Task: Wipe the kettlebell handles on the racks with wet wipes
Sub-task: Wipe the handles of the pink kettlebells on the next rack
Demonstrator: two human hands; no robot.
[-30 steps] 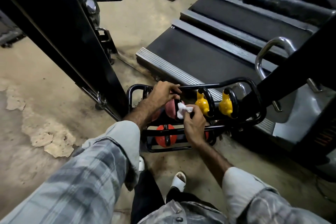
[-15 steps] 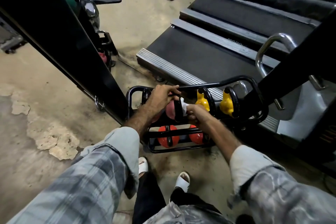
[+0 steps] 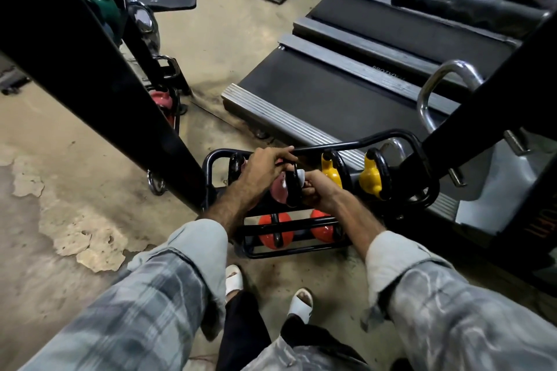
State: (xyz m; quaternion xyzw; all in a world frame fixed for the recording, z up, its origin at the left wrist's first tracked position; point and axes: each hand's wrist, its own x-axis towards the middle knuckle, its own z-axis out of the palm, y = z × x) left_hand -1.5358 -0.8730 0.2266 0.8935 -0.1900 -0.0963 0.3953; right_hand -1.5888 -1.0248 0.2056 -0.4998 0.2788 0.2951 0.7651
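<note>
We see our left grip (image 3: 265, 167) curled over the black top rail of the kettlebell rack (image 3: 419, 156), fingers clamped on the bar. Just to its right, our right grip (image 3: 316, 190) pinches a white wet wipe (image 3: 300, 177) against the black handle (image 3: 291, 187) of the pink kettlebell (image 3: 278, 191) that sits between the two grips. Further right of the right grip stand two yellow kettlebells (image 3: 373, 179) on the same shelf; below both grips, on the lower shelf, lie two orange kettlebells (image 3: 275, 235). Faint lettering shows on the treadmill deck (image 3: 331, 90) beyond the grips, and orange letters on the dark housing far right, but we cannot read either. A thick black post (image 3: 99, 69) crosses close to the left of the left grip, hemming that side; another dark post hangs over the rack's right end. Bare concrete floor (image 3: 75, 190) opens to the left, past the post.
</note>
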